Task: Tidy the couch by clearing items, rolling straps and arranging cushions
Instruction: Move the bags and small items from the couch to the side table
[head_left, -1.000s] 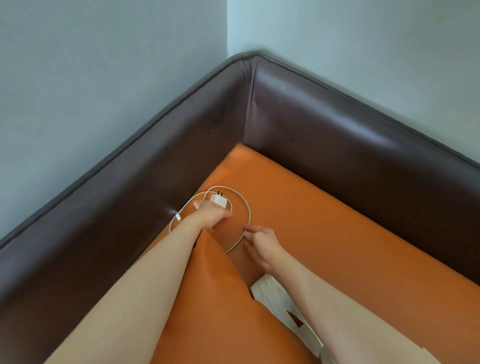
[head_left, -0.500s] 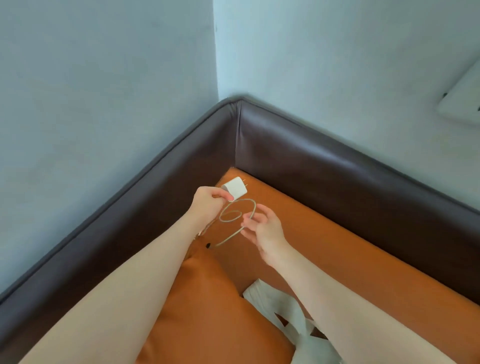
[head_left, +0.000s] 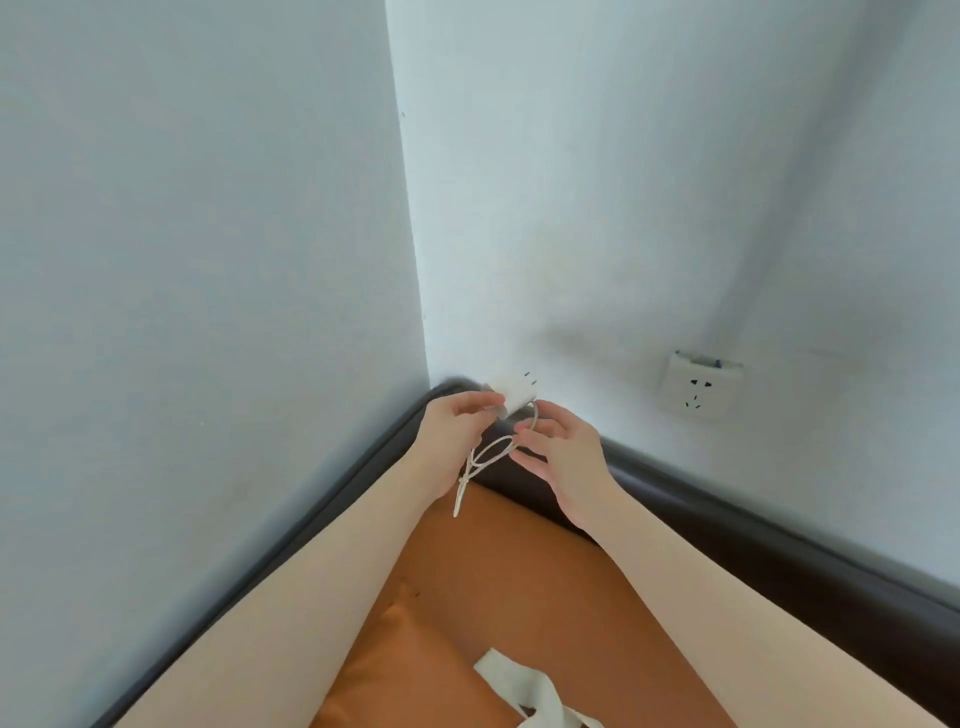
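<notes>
My left hand (head_left: 451, 435) pinches a white charger plug (head_left: 511, 391) held up in front of the couch's corner. Its white cable (head_left: 485, 457) hangs below in a loop, with the loose end dangling over the orange seat (head_left: 519, 571). My right hand (head_left: 558, 448) holds the cable loop just under the plug, fingers curled round it. An orange cushion (head_left: 405, 670) lies on the seat between my forearms. A white strap (head_left: 524, 680) lies at the bottom edge beside the cushion.
The dark brown couch back (head_left: 779, 540) runs along both pale walls and meets in the corner. A white wall socket (head_left: 698, 385) sits on the right wall just above the couch back.
Both hands lifted the charger and cable off the seat and raised them to the top of the couch back. The view tilted up, showing more wall and the socket.
</notes>
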